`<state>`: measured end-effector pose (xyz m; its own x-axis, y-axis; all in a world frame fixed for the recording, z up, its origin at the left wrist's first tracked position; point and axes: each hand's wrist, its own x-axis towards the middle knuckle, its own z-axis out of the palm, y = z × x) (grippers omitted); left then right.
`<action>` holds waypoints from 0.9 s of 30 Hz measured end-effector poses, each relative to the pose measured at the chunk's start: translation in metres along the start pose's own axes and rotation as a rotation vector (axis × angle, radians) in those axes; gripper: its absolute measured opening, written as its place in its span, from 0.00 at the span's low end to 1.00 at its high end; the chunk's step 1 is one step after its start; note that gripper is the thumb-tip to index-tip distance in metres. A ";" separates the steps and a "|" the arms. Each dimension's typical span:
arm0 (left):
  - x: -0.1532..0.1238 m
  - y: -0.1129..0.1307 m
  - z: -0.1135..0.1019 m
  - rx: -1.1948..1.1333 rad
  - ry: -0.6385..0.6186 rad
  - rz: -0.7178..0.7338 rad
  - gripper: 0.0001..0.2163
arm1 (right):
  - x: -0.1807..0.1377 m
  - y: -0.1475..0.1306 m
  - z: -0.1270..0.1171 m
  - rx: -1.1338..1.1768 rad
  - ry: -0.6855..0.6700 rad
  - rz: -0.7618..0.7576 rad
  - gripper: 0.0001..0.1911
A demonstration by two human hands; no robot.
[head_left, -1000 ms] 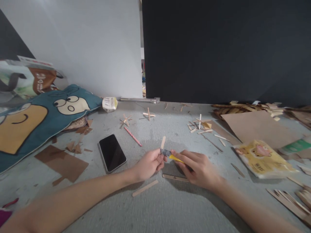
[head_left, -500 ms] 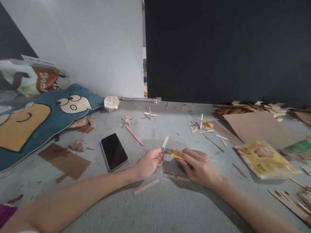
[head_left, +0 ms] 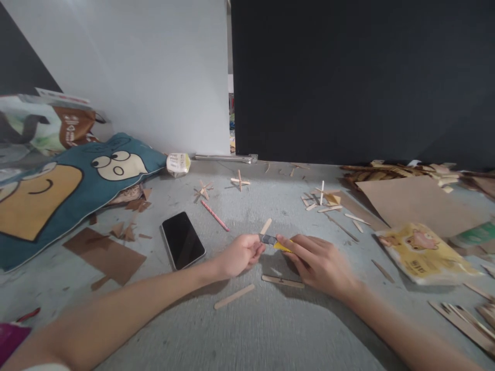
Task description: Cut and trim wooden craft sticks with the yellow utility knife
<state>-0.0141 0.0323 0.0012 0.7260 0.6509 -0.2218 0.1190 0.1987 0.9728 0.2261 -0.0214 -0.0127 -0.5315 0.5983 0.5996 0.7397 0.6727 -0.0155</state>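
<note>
Clamping fingers, left hand (head_left: 237, 257) is gripping flat pale wooden stick (head_left: 266, 225); right hand (head_left: 320, 262), at three o'clock, yellow-and-grey metal cutter (head_left: 283, 247).

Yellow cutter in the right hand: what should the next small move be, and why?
I would probably ease the left hand a little farther from the yellow cutter's metal end before pressing. The right hand grips the cutter so that its metal end meets the wooden stick, right beside the left fingertips, which seem to pinch that stick.
</note>
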 end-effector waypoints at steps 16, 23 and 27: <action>0.002 0.000 0.003 -0.047 0.044 -0.045 0.13 | 0.000 -0.001 -0.001 0.011 -0.014 0.022 0.23; 0.003 -0.004 0.002 -0.092 0.047 -0.003 0.12 | -0.002 0.000 0.001 -0.005 -0.005 -0.002 0.23; 0.003 -0.005 0.002 -0.136 0.055 -0.011 0.09 | -0.003 0.005 -0.001 0.002 0.094 0.162 0.21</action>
<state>-0.0112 0.0319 -0.0046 0.6864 0.6866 -0.2397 0.0316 0.3012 0.9530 0.2324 -0.0205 -0.0138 -0.3648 0.6555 0.6612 0.8117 0.5718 -0.1191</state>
